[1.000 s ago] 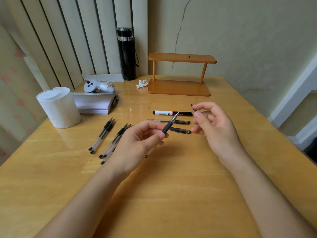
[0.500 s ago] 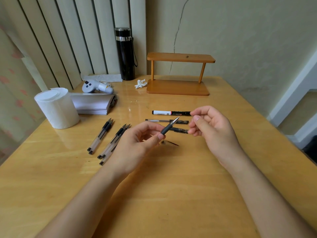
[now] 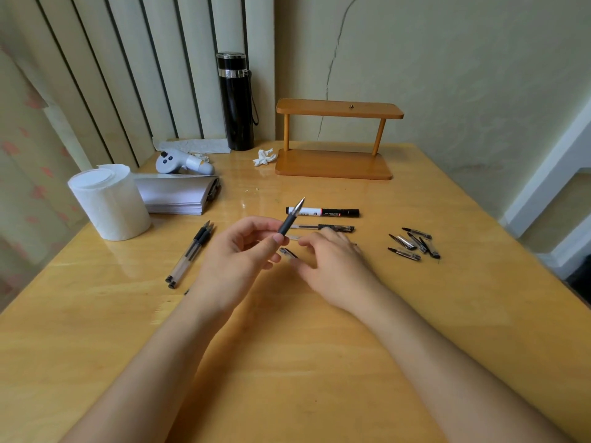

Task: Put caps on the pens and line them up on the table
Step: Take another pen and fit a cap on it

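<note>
My left hand holds an uncapped black-grip pen with its tip pointing up and to the right. My right hand is low over the table, thumb and forefinger apart at a loose cap lying there. Behind the hands lie a capped marker and a capped pen, parallel to each other. A third pen is partly hidden by my right hand. Two uncapped pens lie side by side at the left. Several loose caps sit in a small pile at the right.
A white tissue roll and a stack of paper stand at the left, with a grey controller behind them. A black flask, a crumpled tissue and a wooden shelf line the back edge.
The cap left my right hand and landed on the table. My right hand has dropped from beside the pen tip down to that cap. My left hand still holds the pen up.
</note>
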